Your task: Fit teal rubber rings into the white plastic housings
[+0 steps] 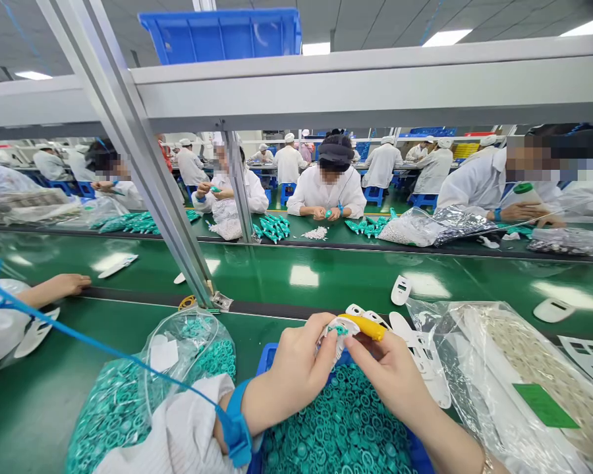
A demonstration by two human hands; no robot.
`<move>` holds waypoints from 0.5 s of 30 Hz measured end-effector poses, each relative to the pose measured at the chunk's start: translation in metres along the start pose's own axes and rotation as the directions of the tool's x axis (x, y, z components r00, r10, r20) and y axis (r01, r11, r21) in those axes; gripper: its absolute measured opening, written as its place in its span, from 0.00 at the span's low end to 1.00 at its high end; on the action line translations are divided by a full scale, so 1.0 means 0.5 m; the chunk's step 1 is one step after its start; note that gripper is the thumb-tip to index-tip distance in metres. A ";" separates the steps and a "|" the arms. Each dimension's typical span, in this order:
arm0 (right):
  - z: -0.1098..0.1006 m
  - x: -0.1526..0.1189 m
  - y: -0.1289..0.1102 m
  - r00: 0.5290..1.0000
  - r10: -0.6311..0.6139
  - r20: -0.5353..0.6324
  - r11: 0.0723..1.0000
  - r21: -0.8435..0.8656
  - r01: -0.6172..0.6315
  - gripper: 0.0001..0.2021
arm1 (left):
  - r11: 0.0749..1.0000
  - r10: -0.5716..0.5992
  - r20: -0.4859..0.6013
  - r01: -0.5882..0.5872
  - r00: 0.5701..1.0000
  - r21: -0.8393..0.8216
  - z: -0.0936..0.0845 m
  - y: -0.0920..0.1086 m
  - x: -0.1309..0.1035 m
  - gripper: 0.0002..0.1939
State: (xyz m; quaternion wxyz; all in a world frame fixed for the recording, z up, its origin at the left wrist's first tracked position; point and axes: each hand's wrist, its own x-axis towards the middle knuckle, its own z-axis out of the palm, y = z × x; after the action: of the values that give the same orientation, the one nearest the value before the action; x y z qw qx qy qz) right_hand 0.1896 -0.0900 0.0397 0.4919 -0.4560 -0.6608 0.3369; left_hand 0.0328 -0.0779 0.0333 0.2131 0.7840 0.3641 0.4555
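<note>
Above the blue bin, my left hand (296, 362) pinches a white plastic shell (337, 345) between thumb and fingers. A small green plastic part (340, 329) sits inside the shell. My right hand (388, 368) meets the shell from the other side, its thumb and a finger in a yellow finger cot (368, 327) closed on the shell's edge. The blue bin (268, 355) beneath holds many green ring-shaped parts (336, 421). A blue wrist strap (238, 421) with a cord circles my left wrist. Fingers partly hide the shell.
Left lies a clear bag of green parts (113, 408). White shells (425, 368) lie behind my right hand, beside a plastic bag of pale parts (534, 368). A green conveyor (296, 263) carries white shells. A metal post (143, 145) rises ahead. A co-worker's hand (69, 284) is at left.
</note>
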 end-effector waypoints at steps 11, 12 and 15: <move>-0.012 -0.013 0.051 0.854 0.104 0.510 0.595 -0.719 0.358 0.10 | 0.752 -0.531 -0.148 0.545 0.834 0.371 -0.021 -0.313 0.296 0.15; -0.004 -0.013 0.062 0.833 0.124 0.540 0.505 -0.757 0.415 0.09 | 0.714 -0.573 -0.155 0.583 0.805 0.387 -0.018 -0.340 0.299 0.16; 0.026 -0.016 0.103 0.802 0.132 0.583 0.422 -0.765 0.486 0.09 | 0.594 -0.671 -0.201 0.679 0.714 0.432 -0.014 -0.402 0.283 0.17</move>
State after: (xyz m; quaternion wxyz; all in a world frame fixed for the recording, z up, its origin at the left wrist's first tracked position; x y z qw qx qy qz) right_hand 0.1920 -0.0790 -0.0127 -0.0077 -0.4458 -0.8951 -0.0022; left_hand -0.0040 0.1599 -0.0180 0.1667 0.6105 0.7350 0.2434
